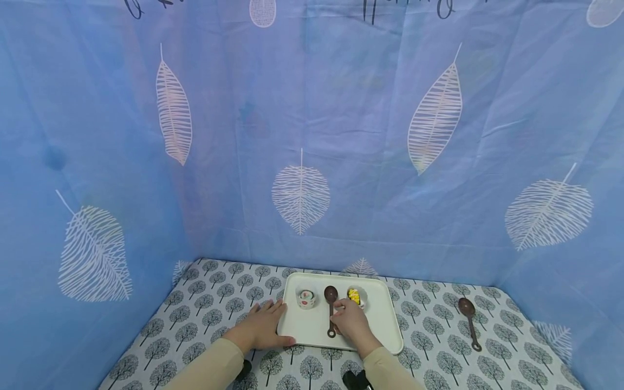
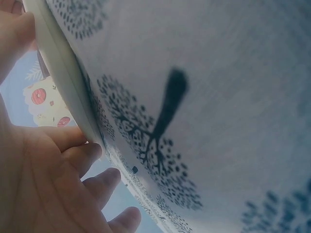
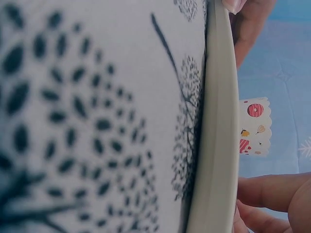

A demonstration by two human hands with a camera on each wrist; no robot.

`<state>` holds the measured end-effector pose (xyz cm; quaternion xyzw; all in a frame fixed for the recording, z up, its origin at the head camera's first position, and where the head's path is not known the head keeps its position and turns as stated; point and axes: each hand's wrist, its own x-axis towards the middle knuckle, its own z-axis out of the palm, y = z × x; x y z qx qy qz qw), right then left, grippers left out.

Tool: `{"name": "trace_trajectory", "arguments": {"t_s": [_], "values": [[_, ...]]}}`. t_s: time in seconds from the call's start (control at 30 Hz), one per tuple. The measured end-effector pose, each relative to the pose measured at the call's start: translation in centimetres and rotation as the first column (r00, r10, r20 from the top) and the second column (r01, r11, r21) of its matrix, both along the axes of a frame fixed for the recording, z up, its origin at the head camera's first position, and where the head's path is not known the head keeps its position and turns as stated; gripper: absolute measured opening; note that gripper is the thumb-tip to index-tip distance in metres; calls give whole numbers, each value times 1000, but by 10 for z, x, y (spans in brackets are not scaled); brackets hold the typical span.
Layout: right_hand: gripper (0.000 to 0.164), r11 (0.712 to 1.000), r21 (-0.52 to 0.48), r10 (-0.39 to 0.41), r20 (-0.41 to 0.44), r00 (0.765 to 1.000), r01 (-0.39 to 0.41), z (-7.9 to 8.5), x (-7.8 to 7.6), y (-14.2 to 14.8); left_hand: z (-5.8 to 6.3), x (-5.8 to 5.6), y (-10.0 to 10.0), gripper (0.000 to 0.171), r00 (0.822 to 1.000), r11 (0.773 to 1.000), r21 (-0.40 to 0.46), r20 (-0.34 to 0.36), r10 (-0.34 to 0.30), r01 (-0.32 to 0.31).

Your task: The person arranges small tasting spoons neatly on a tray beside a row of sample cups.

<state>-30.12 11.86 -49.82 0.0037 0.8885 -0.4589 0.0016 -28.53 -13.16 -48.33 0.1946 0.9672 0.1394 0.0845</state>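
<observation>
In the head view, my left hand (image 1: 263,327) lies with straight fingers against the left end of a cream tray (image 1: 317,338), its thumb at the front rim. The left wrist view shows those fingertips touching the tray edge. My right hand (image 1: 352,323) reaches over the front rim, thumb and fingers bent at the handle of a brown spoon (image 1: 331,294) lying on the tray. Left of the spoon stands a donut-print paper cup (image 1: 306,304) with a whitish, red-marked piece inside. A second cup, partly hidden by my right hand, holds a yellow-and-white piece (image 1: 354,296).
Another brown spoon (image 1: 466,307) lies on the tree-print tablecloth (image 1: 431,346) to the right of the tray. A blue leaf-print curtain (image 1: 302,119) closes off the back and both sides. Black objects (image 1: 356,380) show near my wrists.
</observation>
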Motion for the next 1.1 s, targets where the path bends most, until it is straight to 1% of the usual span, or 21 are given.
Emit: {"name": "trace_trajectory", "arguments": {"t_s": [0.3,0.6,0.77,1.0,1.1], "values": [[34,999,0,36,-17,999,-36,4,5,3,-1,-1,-1,102,1000,1000,-1,-6,1,-1],[33,999,-30,23,-3,1000,-23,11,7,8,-3,-2,-1,103,1000,1000,-2,-12,0,0],[32,998,-46,35,0,999,-35,14,8,10,-2,-2,-2,102,1000,1000,3,-9,-7,7],[32,999,-11,37,-36,999,-38,22,13,14,-2,-2,-2,103,1000,1000,-1,-7,-9,9],[33,999,-15,36,-46,998,-37,25,15,16,-3,-1,-1,103,1000,1000,-3,-9,-7,7]]}}
